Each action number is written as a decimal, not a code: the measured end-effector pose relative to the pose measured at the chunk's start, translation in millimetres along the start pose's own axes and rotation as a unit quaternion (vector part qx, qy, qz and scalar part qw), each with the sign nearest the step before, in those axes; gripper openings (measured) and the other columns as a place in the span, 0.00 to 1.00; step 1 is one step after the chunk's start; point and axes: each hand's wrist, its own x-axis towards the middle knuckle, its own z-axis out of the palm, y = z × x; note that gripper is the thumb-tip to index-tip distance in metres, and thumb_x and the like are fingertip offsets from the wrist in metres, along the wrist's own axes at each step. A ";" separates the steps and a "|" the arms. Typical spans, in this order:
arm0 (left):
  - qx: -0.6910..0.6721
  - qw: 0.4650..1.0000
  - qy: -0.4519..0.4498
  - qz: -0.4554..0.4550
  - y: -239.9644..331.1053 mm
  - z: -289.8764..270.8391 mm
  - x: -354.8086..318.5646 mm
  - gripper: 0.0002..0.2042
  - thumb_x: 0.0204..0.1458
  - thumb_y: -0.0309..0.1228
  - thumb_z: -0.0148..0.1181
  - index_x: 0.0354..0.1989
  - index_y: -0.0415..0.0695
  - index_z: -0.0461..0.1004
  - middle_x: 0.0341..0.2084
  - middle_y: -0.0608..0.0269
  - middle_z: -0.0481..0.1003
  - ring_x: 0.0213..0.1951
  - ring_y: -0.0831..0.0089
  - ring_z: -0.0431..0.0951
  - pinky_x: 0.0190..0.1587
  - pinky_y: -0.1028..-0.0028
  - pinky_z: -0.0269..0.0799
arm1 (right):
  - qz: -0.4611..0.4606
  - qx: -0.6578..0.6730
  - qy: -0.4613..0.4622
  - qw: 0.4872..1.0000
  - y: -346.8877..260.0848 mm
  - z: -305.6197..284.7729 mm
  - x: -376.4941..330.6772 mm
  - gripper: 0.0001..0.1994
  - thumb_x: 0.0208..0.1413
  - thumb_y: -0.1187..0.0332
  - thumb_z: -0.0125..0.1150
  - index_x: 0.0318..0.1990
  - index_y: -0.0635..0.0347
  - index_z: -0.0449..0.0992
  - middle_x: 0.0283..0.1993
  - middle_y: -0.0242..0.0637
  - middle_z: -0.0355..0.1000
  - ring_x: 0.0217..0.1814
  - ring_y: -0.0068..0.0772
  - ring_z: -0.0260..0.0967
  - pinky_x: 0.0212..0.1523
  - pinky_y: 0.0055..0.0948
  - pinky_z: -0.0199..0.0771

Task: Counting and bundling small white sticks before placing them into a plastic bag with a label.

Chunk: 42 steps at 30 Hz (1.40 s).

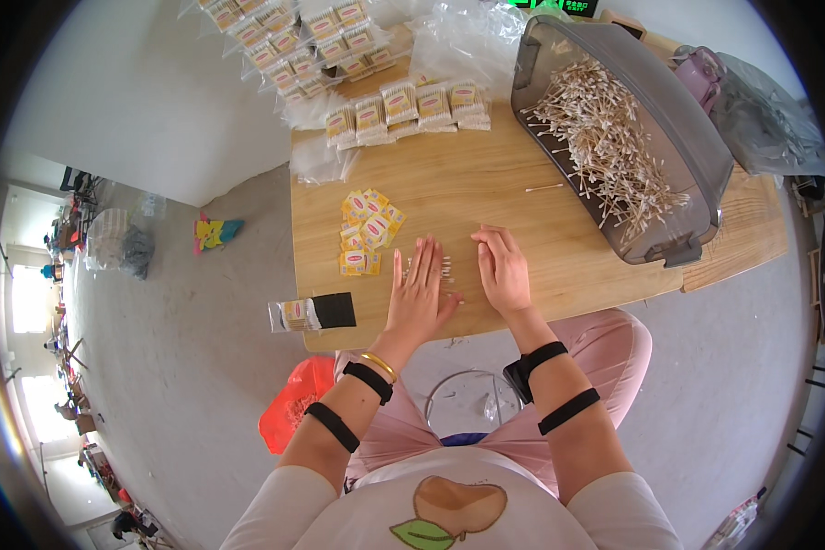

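Note:
My left hand [418, 291] lies flat, fingers stretched out, over a small row of cotton swabs [445, 269] on the wooden table. Swab tips show beside its fingers; the rest are covered. My right hand [504, 275] rests on the table just to the right of the swabs, loosely cupped, thumb apart from the bent fingers, with nothing visible in it. Left of my left hand is a loose pile of yellow and white printed cards [368, 227]. A single cotton swab [544, 188] lies farther off, toward a grey bin.
The tilted grey plastic bin [706, 174] at the right holds many loose swabs [605, 137]. Packed swab bags [401, 103] line the table's back. A swab packet [297, 315] with a black strip overhangs the left edge. A red bag [295, 403] sits below, left of my legs.

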 end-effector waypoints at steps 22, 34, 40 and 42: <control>-0.084 0.996 0.023 0.022 -11.9 -7.8 -7.0 0.44 0.52 0.53 0.66 0.71 0.39 0.56 0.69 0.52 0.59 0.72 0.57 0.56 0.75 0.44 0.37 | 0.013 0.019 0.002 1.000 2.5 0.0 -2.3 0.08 0.63 0.72 0.53 0.47 0.59 0.76 0.52 0.49 0.74 0.52 0.56 0.72 0.50 0.45 0.75; -0.119 0.982 0.131 -0.065 -33.1 -7.7 -32.9 0.49 0.46 0.49 0.74 0.70 0.37 0.54 0.69 0.46 0.59 0.72 0.50 0.55 0.75 0.47 0.42 | 0.037 0.077 -0.009 0.996 -9.3 4.9 -11.1 0.12 0.69 0.69 0.45 0.52 0.61 0.75 0.55 0.50 0.71 0.60 0.53 0.69 0.61 0.39 0.68; -0.107 0.989 0.086 -0.062 -41.1 -5.0 -45.8 0.49 0.53 0.50 0.66 0.73 0.31 0.45 0.73 0.42 0.53 0.76 0.50 0.48 0.76 0.48 0.36 | 0.056 0.163 -0.036 0.984 -33.5 46.7 -26.2 0.16 0.70 0.64 0.45 0.57 0.62 0.72 0.62 0.52 0.64 0.66 0.55 0.62 0.64 0.43 0.64; -0.116 0.988 0.079 -0.060 -33.1 -2.2 -42.0 0.47 0.56 0.47 0.63 0.73 0.30 0.44 0.73 0.41 0.52 0.76 0.50 0.47 0.76 0.48 0.34 | 0.057 0.146 -0.036 0.987 -35.4 50.4 -25.2 0.16 0.70 0.64 0.44 0.58 0.62 0.71 0.63 0.53 0.62 0.67 0.55 0.62 0.65 0.44 0.64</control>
